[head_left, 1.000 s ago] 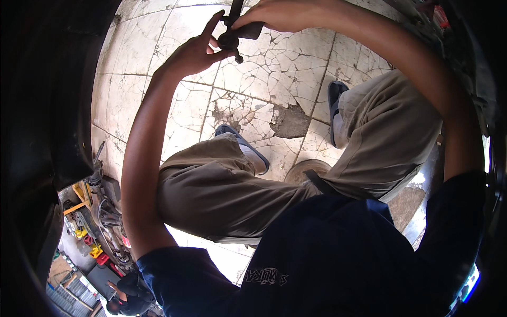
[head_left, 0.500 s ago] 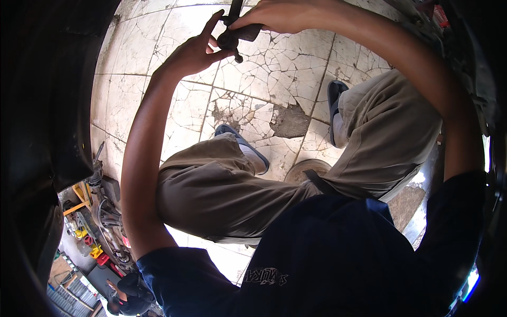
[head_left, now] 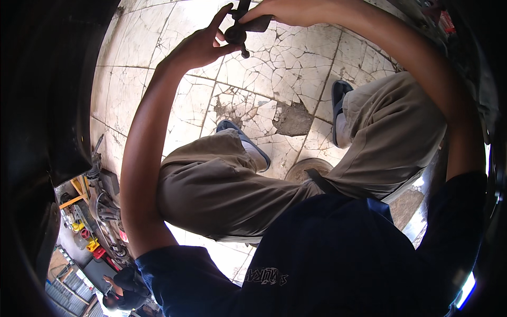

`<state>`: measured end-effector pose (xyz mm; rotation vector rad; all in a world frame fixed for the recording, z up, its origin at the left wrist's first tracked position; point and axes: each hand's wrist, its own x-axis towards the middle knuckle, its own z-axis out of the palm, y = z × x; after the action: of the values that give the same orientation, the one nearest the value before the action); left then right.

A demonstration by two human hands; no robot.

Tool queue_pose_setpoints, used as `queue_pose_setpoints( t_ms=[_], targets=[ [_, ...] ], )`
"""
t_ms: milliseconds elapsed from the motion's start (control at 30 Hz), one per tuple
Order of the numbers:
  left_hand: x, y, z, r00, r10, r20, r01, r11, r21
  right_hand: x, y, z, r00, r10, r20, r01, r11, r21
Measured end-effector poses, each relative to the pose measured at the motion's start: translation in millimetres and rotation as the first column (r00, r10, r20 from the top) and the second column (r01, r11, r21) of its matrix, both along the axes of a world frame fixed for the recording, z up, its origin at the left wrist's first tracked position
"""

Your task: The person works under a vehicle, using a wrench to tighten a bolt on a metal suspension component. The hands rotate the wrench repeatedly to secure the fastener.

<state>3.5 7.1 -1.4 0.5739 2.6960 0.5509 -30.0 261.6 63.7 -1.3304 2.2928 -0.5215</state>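
Observation:
At the top edge is a dark metal part (head_left: 236, 35) with a round boss, a small stud pointing down and a shaft running up out of view. My left hand (head_left: 206, 46) grips it from the left, index finger raised alongside, thumb at its lower end. My right hand (head_left: 277, 13) grips the upper right of the same part, thumb pressed on it; some of its fingers are hidden.
Below are a cracked white tile floor (head_left: 185, 100), my sandalled feet and a round seat (head_left: 296, 168) between my legs. A large black panel (head_left: 47, 90) fills the left. Metal parts and tools (head_left: 103, 211) lie at lower left, where another person (head_left: 127, 290) is bent over.
Both hands and the dark part have shifted slightly up and to the right in the picture. My grip looks the same.

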Motion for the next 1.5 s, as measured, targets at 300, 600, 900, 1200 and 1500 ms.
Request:
queue_pose_setpoints(
  t_ms=[300,600,900,1200,1500],
  targets=[
    [2.3,-5.0,-2.9,1.0,0.001,-0.005,-0.001,1.0,-0.017,-4.6,-11.2,-4.2,0.991,-0.061,0.118,0.067,0.997,-0.043],
    [0.8,-0.5,-0.4,1.0,0.004,0.002,-0.004,0.999,-0.042,-14.8,-1.9,-6.3,1.0,-0.021,-0.004,0.021,0.999,-0.033],
    [-1.2,-3.7,-5.0,1.0,0.007,-0.004,-0.007,1.0,-0.02,-20.3,0.8,-12.3,0.962,-0.059,-0.266,-0.024,0.955,-0.297],
    [0.4,-1.2,-1.2,0.999,-0.034,0.024,0.032,0.997,0.073,-15.8,-13.7,-56.3,0.871,-0.024,-0.49,-0.179,0.914,-0.364],
    [1.2,-1.3,0.5,1.0,-0.028,0.005,0.028,1.0,0.006,-11.7,-11.7,-45.8,0.913,-0.003,-0.408,-0.112,0.959,-0.259]
  ],
)
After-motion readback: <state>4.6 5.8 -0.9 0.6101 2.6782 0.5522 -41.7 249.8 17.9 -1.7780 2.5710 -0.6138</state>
